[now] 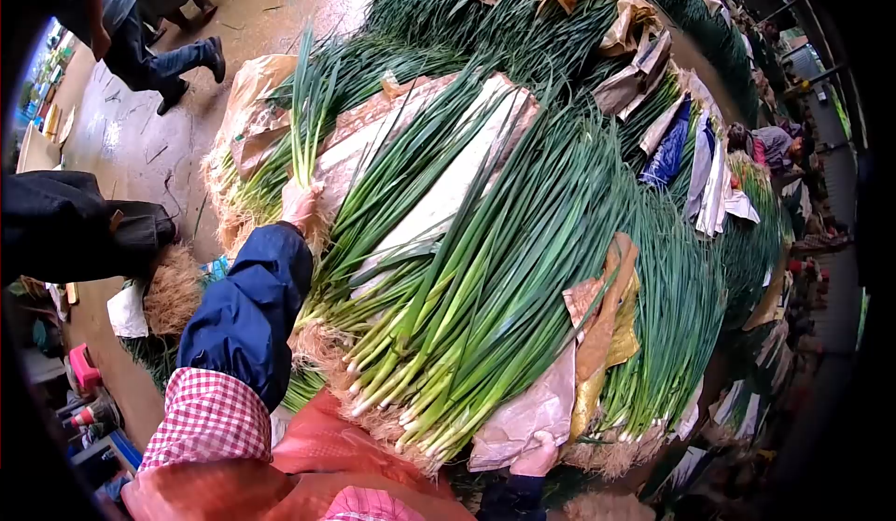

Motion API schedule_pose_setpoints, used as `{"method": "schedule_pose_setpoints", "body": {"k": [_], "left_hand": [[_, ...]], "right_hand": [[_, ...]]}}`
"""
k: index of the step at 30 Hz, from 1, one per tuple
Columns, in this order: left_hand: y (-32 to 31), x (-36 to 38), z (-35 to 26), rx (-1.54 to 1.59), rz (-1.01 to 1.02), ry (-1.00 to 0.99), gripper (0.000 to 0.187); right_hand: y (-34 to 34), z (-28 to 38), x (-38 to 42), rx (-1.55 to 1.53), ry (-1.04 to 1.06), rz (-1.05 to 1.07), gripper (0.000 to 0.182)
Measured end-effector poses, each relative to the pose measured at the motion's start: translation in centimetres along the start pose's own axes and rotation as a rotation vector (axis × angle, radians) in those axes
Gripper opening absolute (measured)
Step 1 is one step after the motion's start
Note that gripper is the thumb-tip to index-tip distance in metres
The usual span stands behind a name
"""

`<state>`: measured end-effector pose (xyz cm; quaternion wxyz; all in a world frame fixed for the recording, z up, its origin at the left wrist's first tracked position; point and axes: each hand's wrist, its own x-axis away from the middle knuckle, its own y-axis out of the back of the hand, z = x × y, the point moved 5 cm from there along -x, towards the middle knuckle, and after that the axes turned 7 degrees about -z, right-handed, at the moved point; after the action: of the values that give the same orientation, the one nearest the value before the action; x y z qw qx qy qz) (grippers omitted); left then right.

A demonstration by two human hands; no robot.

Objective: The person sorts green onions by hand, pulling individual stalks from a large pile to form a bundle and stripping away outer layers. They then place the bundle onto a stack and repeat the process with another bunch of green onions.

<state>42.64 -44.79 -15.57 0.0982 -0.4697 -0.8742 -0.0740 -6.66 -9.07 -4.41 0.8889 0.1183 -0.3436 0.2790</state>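
Note:
My left hand [299, 206], in a blue sleeve, is closed around the lower end of a small bunch of green onions [308, 115]. Their leaves point up and away from me. Beneath and to its right, a large heap of green onions [485, 278] lies fanned out, pale root ends towards me. My right hand [535, 456] is at the near edge of the heap, fingers curled at the corner of a pale brown paper sheet [527, 400]. Part of that hand is hard to make out.
More stacked green onions [448, 31] continue behind, with crumpled brown paper [635, 22] and a blue wrapper [668, 148] among them. A person in jeans [140, 45] walks on the wet floor [252, 8] at the upper left. A dark-clothed leg [84, 227] is close on my left.

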Motion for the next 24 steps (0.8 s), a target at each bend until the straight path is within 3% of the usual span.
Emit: {"method": "schedule_pose_setpoints", "body": {"k": [1,3,5,9,11,14,15,17,19,20,21,22,23,24], "left_hand": [[-1.0,1.3,-1.4,0.141,0.03,0.239,0.011],[-2.0,2.3,-3.4,0.286,-0.002,0.207,0.012],[-3.4,5.3,-3.8,0.52,0.228,0.427,0.016],[-4.9,11.3,-10.3,0.932,0.342,0.687,0.021],[-5.0,12.9,-16.5,0.906,0.328,0.72,0.021],[-4.4,13.6,-16.5,0.751,0.481,0.802,0.02],[-4.1,13.6,-15.8,0.798,0.495,0.756,0.019],[-3.9,16.2,-17.6,0.643,0.501,0.671,0.018],[-3.7,16.8,-15.6,0.678,0.543,0.65,0.018],[-3.9,17.9,-17.2,0.66,0.516,0.712,0.018],[-4.3,19.1,-18.5,0.633,0.49,0.779,0.017],[-4.7,19.3,-19.2,0.691,0.583,0.724,0.017],[-4.7,19.9,-19.8,0.662,0.647,0.788,0.017],[-4.6,20.0,-20.5,0.619,0.613,0.757,0.018]], "right_hand": [[-0.8,-0.3,0.2,-0.039,-0.026,-0.016,0.009],[-3.1,-0.7,0.2,-0.109,-0.068,-0.026,0.009],[-5.5,-0.8,0.7,-0.178,-0.102,-0.022,0.009],[-12.4,0.9,3.5,-0.252,-0.087,0.051,0.01],[-17.1,3.3,5.7,-0.224,-0.035,-0.002,0.009],[-17.4,2.4,3.8,-0.103,0.239,0.077,0.006],[-17.9,2.2,4.2,-0.32,0.002,0.148,0.007],[-19.7,4.2,7.4,-0.384,-0.012,0.053,0.007],[-20.1,2.5,7.1,-0.271,0.059,0.184,0.006],[-20.4,1.1,6.2,-0.062,0.193,0.319,0.013],[-21.7,0.8,7.2,-0.058,0.171,0.357,0.022],[-23.0,0.5,8.1,-0.053,0.15,0.396,0.03],[-25.8,1.6,10.5,-0.261,-0.025,0.358,0.038],[-27.3,2.3,11.4,-0.304,0.032,0.423,0.042]]}}
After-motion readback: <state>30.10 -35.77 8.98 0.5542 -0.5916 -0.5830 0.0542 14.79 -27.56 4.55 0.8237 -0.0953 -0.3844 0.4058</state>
